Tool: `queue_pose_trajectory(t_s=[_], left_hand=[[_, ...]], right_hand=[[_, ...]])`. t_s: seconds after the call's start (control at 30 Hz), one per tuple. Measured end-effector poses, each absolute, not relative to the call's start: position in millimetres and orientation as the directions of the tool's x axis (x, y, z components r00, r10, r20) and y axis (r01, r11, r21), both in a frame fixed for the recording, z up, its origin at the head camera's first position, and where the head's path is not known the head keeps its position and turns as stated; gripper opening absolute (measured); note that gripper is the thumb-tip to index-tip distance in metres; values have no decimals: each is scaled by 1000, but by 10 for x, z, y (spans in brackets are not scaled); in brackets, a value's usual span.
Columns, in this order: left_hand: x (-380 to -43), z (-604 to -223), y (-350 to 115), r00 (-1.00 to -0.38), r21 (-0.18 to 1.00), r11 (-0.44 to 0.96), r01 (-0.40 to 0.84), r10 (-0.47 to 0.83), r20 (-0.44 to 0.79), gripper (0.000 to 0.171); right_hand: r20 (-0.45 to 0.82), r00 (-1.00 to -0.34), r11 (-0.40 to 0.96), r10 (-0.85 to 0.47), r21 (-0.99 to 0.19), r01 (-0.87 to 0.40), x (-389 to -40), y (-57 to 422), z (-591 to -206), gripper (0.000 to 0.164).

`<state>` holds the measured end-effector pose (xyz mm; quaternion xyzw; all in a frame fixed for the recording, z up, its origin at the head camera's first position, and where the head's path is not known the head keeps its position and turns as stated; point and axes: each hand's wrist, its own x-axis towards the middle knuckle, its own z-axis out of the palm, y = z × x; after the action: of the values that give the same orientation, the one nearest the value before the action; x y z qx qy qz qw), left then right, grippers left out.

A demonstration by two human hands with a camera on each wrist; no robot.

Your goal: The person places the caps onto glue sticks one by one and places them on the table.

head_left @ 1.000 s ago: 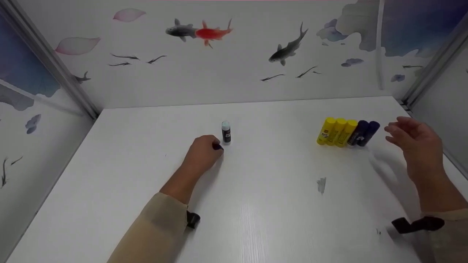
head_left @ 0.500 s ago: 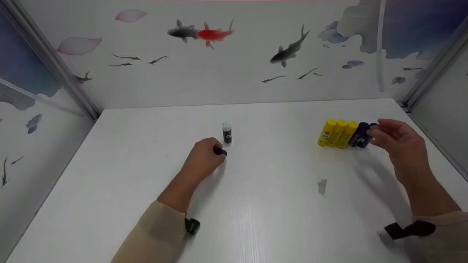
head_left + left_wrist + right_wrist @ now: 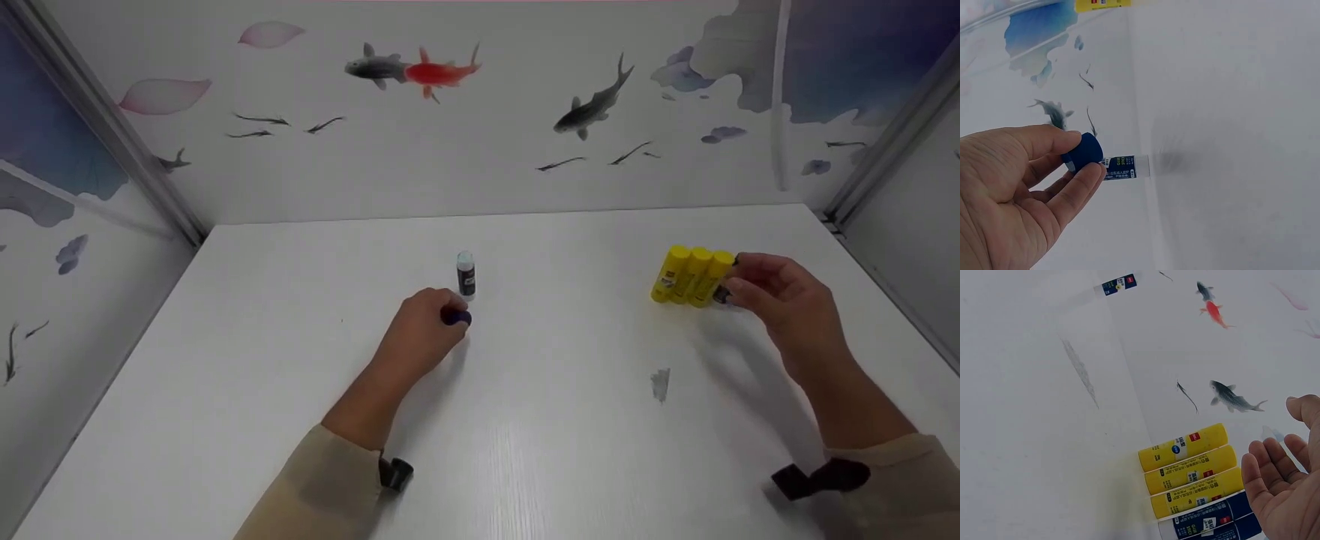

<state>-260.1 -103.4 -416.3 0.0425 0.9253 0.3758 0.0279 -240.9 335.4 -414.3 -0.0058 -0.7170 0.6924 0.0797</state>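
My left hand (image 3: 420, 330) pinches a dark blue glue stick cap (image 3: 1084, 153) between thumb and fingers, held above the table. Just behind it stands an upright glue stick (image 3: 466, 276) without its cap, with a dark blue label and a clear base. At the right, three yellow glue sticks (image 3: 1183, 446) and two dark blue glue sticks (image 3: 1196, 522) stand in a touching row. My right hand (image 3: 787, 315) is at the blue end of this row, fingers loosely bent and spread from the thumb. In the head view it hides most of the blue sticks.
The white table (image 3: 555, 450) has a grey smudge (image 3: 660, 384) right of the middle. A white back panel (image 3: 495, 165) printed with fish rises behind it, and side panels flank it. A black wrist camera (image 3: 821, 478) sits at the right sleeve.
My right hand has moved left from beside the row to over the dark blue glue sticks. My left hand has shifted slightly right and nearer with the cap.
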Motion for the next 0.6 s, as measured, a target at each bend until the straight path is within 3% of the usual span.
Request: queue_pose_trajectory(t_s=[0.43, 0.6], left_hand=[[-2514, -4117, -1004, -990, 726, 682, 91, 142, -9, 25], [-2505, -4126, -998, -988, 738, 669, 90, 152, -17, 25]], right_hand=[[216, -976, 242, -17, -946, -213, -2491, 3042, -4220, 46], [221, -973, 236, -71, -944, -231, -2552, 2902, -4244, 48]])
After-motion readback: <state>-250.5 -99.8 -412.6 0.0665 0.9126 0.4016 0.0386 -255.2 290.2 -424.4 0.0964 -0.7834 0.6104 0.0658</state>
